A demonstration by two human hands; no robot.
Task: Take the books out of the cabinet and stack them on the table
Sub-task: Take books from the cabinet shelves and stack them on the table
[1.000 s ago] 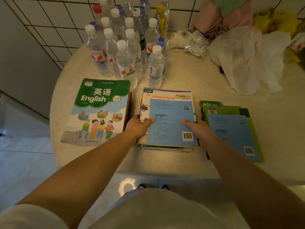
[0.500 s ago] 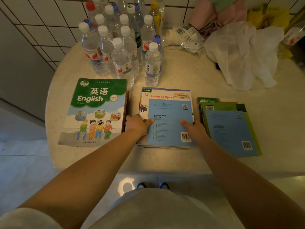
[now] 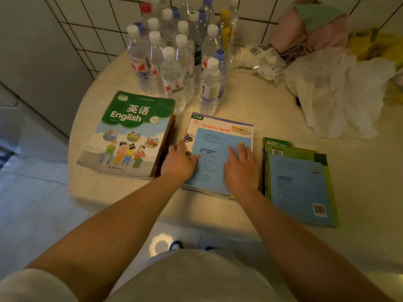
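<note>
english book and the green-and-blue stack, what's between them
The middle stack, with the left hand and right hand on it, in the head view.

Both hands lie on the middle book stack at frame centre: left hand at its left edge, right hand flat on the blue cover. Water bottles crowd the bench behind.

"英语" and "English" are printed in white on the green band of the textbook lying just beyond the left hand's knuckles. "Lorna Is Upset" is read in red on the white book past both hands' fingertips, with "江苏版" on a green tag at its corner. Vertical characters are seen on the nearest bottle's label, too blurred to read. Barcodes are shown on the blue book beside the right hand; digits are illegible.
</note>
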